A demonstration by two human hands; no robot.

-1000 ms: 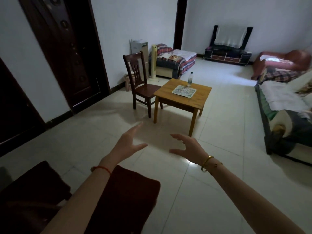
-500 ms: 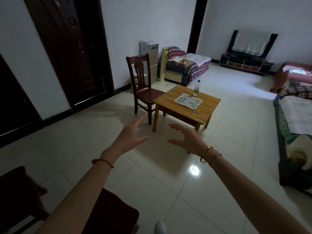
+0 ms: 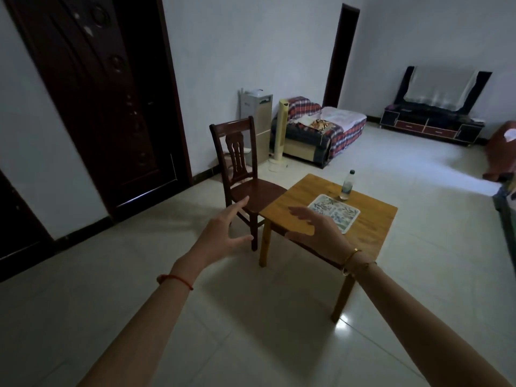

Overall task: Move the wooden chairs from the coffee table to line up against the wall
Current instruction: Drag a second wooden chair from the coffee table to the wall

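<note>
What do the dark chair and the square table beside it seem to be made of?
The dark reddish-brown chair looks like varnished wood: carved slatted back, glossy seat. The square yellowish table looks like lighter wood with a satin finish; grain is faintly visible.

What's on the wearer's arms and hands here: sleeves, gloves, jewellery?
No sleeves or gloves in view: both forearms are bare to the frame edge. The left hand has a thin red string bracelet at the wrist. The right hand has gold-coloured bangles at the wrist, seemingly two thin ones. No rings or watch can be made out in this dim light.
</note>
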